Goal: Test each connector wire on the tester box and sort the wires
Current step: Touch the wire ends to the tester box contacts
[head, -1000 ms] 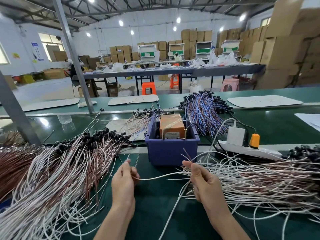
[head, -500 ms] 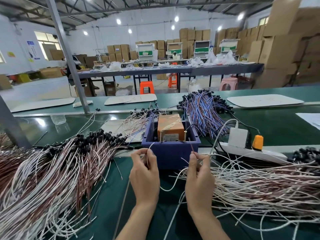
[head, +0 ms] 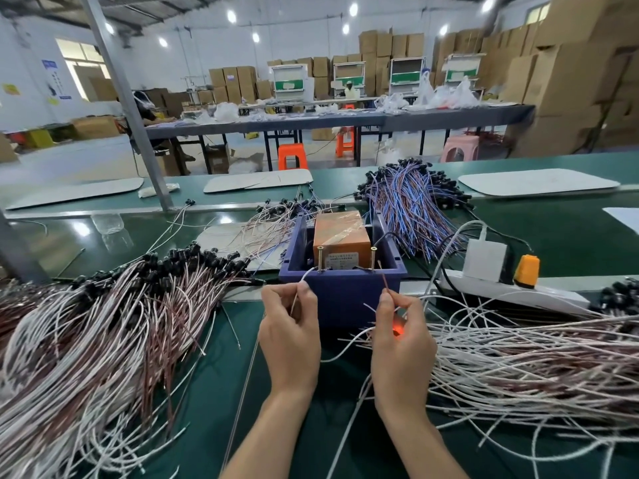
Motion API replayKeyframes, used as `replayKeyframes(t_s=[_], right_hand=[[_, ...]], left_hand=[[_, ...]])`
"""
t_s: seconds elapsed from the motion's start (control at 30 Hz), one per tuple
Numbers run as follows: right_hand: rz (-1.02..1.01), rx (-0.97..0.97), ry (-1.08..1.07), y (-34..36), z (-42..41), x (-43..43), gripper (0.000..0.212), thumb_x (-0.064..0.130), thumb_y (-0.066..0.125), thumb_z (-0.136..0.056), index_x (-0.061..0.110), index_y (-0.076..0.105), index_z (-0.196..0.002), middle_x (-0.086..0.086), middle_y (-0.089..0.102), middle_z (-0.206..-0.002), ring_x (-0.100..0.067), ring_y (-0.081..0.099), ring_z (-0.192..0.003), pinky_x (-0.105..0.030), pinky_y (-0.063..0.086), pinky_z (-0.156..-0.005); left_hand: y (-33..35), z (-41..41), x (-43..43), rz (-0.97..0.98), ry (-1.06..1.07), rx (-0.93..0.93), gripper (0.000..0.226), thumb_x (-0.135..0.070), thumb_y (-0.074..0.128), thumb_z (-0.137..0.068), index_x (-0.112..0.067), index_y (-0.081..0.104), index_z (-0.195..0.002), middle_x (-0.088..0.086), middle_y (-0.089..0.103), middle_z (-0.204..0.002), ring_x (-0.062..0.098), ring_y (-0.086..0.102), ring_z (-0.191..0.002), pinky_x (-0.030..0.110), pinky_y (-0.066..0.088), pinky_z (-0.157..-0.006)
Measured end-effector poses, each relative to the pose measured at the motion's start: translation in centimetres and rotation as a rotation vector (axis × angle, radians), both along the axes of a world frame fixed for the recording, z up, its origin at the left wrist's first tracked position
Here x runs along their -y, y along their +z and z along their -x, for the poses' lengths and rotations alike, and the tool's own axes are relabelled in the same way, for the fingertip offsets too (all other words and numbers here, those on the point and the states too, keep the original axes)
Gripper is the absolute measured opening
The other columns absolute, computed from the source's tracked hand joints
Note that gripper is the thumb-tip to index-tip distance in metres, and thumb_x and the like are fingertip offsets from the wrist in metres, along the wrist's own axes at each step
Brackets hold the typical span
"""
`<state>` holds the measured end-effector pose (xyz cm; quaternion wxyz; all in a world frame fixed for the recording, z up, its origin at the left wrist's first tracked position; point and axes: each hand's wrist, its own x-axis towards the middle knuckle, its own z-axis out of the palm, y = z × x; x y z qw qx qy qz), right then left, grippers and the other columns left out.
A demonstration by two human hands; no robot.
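Observation:
The tester, an orange box (head: 340, 236) in a blue plastic bin (head: 340, 288), has two brass posts at its front edge. My left hand (head: 290, 337) pinches a white wire end (head: 304, 276) that reaches the left post (head: 320, 259). My right hand (head: 403, 344) pinches a red wire end (head: 383, 280) just below the right post (head: 373, 259). A small orange-red light (head: 397, 328) glows inside my right hand. The white wire (head: 340, 354) loops between both hands.
A big heap of white and red wires with black connectors (head: 103, 326) fills the left. Another heap of wires (head: 518, 357) spreads on the right. Blue-purple wires (head: 411, 202) lie behind the bin. A white power strip (head: 501, 288) with plugs sits right of it.
Both hands moved forward from the green mat to the bin, bringing the wire's two ends up to the posts. The light in my right hand has come on.

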<state>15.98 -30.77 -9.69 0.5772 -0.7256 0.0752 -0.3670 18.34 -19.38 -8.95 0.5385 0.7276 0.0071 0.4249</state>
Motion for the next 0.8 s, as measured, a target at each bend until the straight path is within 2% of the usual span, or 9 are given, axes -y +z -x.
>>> replayKeyframes(t_s=[0.07, 0.17, 0.37, 0.5, 0.63, 0.8], right_hand=[[-0.018, 0.001, 0.004, 0.02, 0.02, -0.01, 0.025, 0.060, 0.042, -0.095, 0.040, 0.056, -0.093, 0.009, 0.064, -0.064, -0.003, 0.060, -0.058, -0.017, 0.043, -0.053], [-0.021, 0.004, 0.014, 0.02, 0.01, -0.03, 0.027, 0.059, 0.042, -0.094, 0.037, 0.057, -0.094, 0.011, 0.063, -0.064, 0.001, 0.058, -0.057, -0.014, 0.041, -0.053], [0.048, 0.004, 0.013, 0.05, 0.14, -0.17, 0.033, 0.057, 0.042, -0.095, 0.030, 0.060, -0.097, 0.017, 0.066, -0.074, 0.001, 0.063, -0.069, -0.011, 0.043, -0.057], [0.051, 0.014, 0.027, 0.18, 0.22, -0.16, 0.033, 0.055, 0.043, -0.095, 0.028, 0.061, -0.098, 0.019, 0.064, -0.075, 0.003, 0.063, -0.079, -0.007, 0.044, -0.061], [0.045, 0.016, 0.034, 0.21, 0.23, -0.18, 0.031, 0.050, 0.046, -0.096, 0.025, 0.063, -0.097, 0.019, 0.064, -0.072, 0.005, 0.063, -0.074, -0.007, 0.044, -0.059], [0.043, 0.010, 0.045, 0.16, 0.37, -0.11, 0.032, 0.050, 0.046, -0.096, 0.024, 0.064, -0.099, 0.018, 0.065, -0.073, 0.004, 0.064, -0.074, -0.007, 0.045, -0.060]], left_hand=[[-0.03, -0.06, -0.03, 0.001, 0.000, 0.007, 0.016, -0.053, 0.049, -0.096, -0.037, 0.046, -0.091, -0.022, 0.064, -0.086, 0.005, 0.061, -0.069, 0.020, 0.045, -0.058], [-0.11, -0.15, 0.06, -0.002, -0.010, 0.006, 0.015, -0.052, 0.050, -0.096, -0.038, 0.046, -0.091, -0.020, 0.064, -0.087, 0.007, 0.062, -0.069, 0.021, 0.045, -0.059], [-0.22, -0.21, 0.04, -0.004, -0.016, 0.015, 0.016, -0.052, 0.050, -0.095, -0.037, 0.046, -0.091, -0.019, 0.065, -0.085, 0.005, 0.063, -0.073, 0.015, 0.044, -0.062], [-0.35, -0.25, -0.02, -0.006, -0.016, 0.018, 0.016, -0.054, 0.049, -0.095, -0.038, 0.046, -0.091, -0.017, 0.064, -0.081, 0.006, 0.062, -0.071, 0.019, 0.045, -0.060], [-0.37, -0.31, -0.08, -0.019, -0.012, 0.017, 0.016, -0.054, 0.049, -0.095, -0.039, 0.045, -0.092, -0.019, 0.064, -0.085, 0.008, 0.062, -0.069, 0.027, 0.048, -0.060], [-0.36, -0.36, -0.03, -0.012, -0.018, 0.017, 0.014, -0.054, 0.049, -0.095, -0.040, 0.045, -0.092, -0.020, 0.064, -0.085, 0.007, 0.062, -0.068, 0.024, 0.047, -0.058]])
